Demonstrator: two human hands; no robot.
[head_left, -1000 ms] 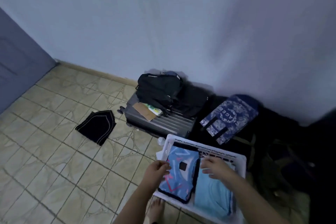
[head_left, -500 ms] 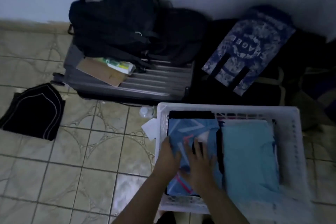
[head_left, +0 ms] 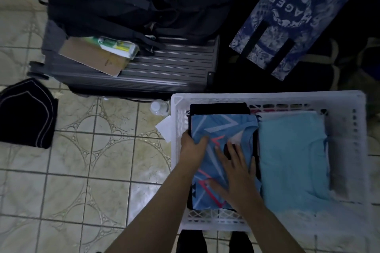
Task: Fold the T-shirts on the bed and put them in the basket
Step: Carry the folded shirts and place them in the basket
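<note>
Head view: my left hand [head_left: 194,148] pinches the folded blue patterned T-shirt [head_left: 218,156] in the white plastic basket [head_left: 267,96]; right hand [head_left: 236,174] presses flat. Plain light-blue shirt [head_left: 292,158] already stowed; bed unseen.

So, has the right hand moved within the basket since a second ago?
Yes. Against the basket, the right hand went from the far rim, over the plain shirt, left and nearer onto the patterned shirt.

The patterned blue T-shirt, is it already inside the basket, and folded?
Yes. The patterned blue T-shirt lies folded inside the white basket, beside a folded light blue one.
</note>
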